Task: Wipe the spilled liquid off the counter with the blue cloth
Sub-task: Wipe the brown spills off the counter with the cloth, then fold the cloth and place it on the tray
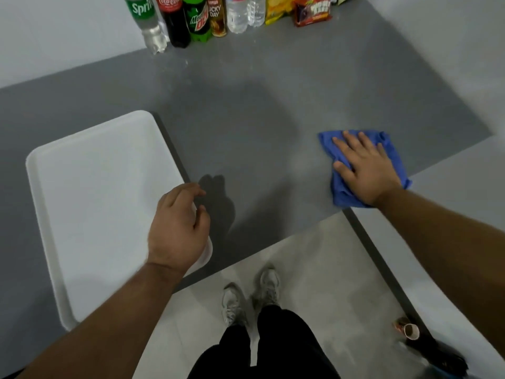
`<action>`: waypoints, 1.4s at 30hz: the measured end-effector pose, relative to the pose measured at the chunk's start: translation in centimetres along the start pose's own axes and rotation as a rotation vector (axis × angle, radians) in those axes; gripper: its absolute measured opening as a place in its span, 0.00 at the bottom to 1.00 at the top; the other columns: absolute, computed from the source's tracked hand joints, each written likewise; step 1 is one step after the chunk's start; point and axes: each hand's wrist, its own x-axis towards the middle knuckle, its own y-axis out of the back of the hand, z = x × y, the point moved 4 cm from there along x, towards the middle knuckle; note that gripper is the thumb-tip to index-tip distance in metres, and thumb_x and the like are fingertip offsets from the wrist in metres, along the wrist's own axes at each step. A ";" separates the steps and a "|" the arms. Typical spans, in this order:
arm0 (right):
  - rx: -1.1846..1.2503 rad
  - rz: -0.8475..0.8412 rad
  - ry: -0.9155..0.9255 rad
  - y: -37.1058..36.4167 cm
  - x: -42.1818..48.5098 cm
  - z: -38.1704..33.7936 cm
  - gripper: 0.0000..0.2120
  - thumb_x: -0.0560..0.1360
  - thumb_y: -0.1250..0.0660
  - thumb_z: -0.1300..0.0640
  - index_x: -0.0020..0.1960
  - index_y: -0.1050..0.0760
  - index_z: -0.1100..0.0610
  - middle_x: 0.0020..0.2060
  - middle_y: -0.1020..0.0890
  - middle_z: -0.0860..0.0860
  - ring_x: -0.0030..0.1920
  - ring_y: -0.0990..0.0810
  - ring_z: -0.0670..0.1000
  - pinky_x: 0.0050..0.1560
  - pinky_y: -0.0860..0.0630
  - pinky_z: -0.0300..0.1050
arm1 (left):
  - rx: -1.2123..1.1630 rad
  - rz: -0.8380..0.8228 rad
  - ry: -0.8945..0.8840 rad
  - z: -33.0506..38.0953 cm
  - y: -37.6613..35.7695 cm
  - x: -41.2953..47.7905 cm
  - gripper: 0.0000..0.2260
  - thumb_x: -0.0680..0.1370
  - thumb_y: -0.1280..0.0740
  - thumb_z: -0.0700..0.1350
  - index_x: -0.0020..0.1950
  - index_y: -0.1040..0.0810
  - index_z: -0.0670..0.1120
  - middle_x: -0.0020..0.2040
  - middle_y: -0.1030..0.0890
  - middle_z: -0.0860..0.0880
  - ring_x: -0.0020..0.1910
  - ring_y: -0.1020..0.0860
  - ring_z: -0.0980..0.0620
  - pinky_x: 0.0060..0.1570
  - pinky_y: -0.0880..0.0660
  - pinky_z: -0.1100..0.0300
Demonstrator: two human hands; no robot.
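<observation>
**Hands.** Set well apart.
- Right hand point(367, 170): laid flat, fingers straight and slightly spread, pressing down on the blue cloth point(341, 196).
- Left hand point(177, 228): fingers loosely curled, holding nothing, over the near right corner of a white tray point(95, 201). Whether it touches the tray cannot be told.

**Blue cloth.** Crumpled, lying on the grey bench point(246, 119) at its near right corner, close against the right edge. It shows beyond the fingertips and beside the wrist.

**White tray.** Rectangular with rounded corners, on the left part of the bench, its near right corner at the near edge.

**Far edge of the bench, against the wall, in a row from the left.**
- Sprite bottle point(146, 20)
- Coca-Cola bottle point(175, 20)
- Mountain Dew bottle point(196, 20)
- Lucky Day bottle point(216, 17)
- two clear water bottles point(236, 15)
- yellow snack packet point(277, 9)
- red snack packet point(313, 12)

**Floor.** Light tiles; the person's pale shoes point(232, 302) stand below the near edge, and a cup point(407, 328) lies to the right.
</observation>
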 end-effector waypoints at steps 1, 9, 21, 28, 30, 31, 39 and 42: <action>0.015 -0.007 -0.048 0.2 0.6 1.1 0.34 0.79 0.55 0.34 0.83 0.46 0.44 0.83 0.45 0.48 0.82 0.49 0.57 0.79 0.51 0.66 | 0.001 -0.002 0.002 -0.1 0.1 -0.4 0.12 0.81 0.35 0.43 0.64 0.22 0.46 0.66 0.20 0.46 0.67 0.24 0.44 0.68 0.30 0.56; -0.038 0.002 -0.081 -1.6 -0.9 -4.9 0.30 0.84 0.48 0.40 0.83 0.49 0.45 0.84 0.48 0.49 0.83 0.51 0.60 0.79 0.54 0.67 | 0.002 -0.027 0.051 0.3 0.7 -3.1 0.13 0.79 0.32 0.39 0.64 0.21 0.43 0.65 0.19 0.45 0.64 0.23 0.43 0.65 0.29 0.56; 0.165 -0.206 0.337 -5.1 -8.6 -21.7 0.32 0.83 0.57 0.35 0.84 0.53 0.46 0.83 0.56 0.45 0.82 0.63 0.52 0.80 0.65 0.60 | 0.065 -0.049 0.093 3.0 -0.1 -2.7 0.14 0.78 0.33 0.42 0.64 0.21 0.46 0.63 0.19 0.46 0.63 0.24 0.41 0.62 0.25 0.49; 0.194 -0.047 0.225 0.5 -4.3 -15.6 0.26 0.80 0.36 0.61 0.77 0.33 0.62 0.77 0.30 0.59 0.76 0.32 0.59 0.77 0.45 0.45 | 0.292 -0.272 0.103 4.0 -1.5 1.3 0.21 0.80 0.35 0.54 0.72 0.27 0.50 0.68 0.21 0.47 0.67 0.27 0.41 0.65 0.28 0.46; 0.123 -0.108 0.224 0.9 -3.4 -15.5 0.27 0.78 0.36 0.63 0.77 0.31 0.61 0.73 0.27 0.59 0.73 0.29 0.60 0.75 0.39 0.47 | 0.417 -0.340 0.067 4.6 -1.7 2.3 0.16 0.80 0.35 0.53 0.66 0.24 0.50 0.64 0.20 0.47 0.64 0.25 0.42 0.63 0.29 0.46; 0.112 -0.132 0.220 1.2 -3.1 -15.7 0.26 0.77 0.36 0.63 0.74 0.28 0.59 0.70 0.24 0.59 0.70 0.27 0.61 0.72 0.34 0.48 | 0.464 -0.370 0.061 4.8 -1.7 2.7 0.13 0.80 0.35 0.51 0.63 0.22 0.50 0.62 0.20 0.46 0.62 0.24 0.42 0.62 0.28 0.47; 0.266 0.040 0.175 9.0 -4.4 -14.4 0.09 0.74 0.27 0.62 0.53 0.15 0.55 0.49 0.17 0.53 0.52 0.19 0.56 0.55 0.26 0.41 | 0.028 -0.362 -0.023 6.6 4.2 5.0 0.08 0.81 0.34 0.43 0.58 0.19 0.48 0.55 0.16 0.47 0.53 0.20 0.47 0.54 0.27 0.58; 0.393 0.128 0.189 12.7 -7.1 -14.2 0.08 0.74 0.27 0.64 0.51 0.17 0.54 0.44 0.17 0.47 0.46 0.20 0.45 0.47 0.33 0.25 | -0.208 -0.268 -0.116 8.3 7.8 4.7 0.10 0.80 0.34 0.40 0.53 0.19 0.54 0.45 0.18 0.60 0.44 0.21 0.62 0.47 0.30 0.74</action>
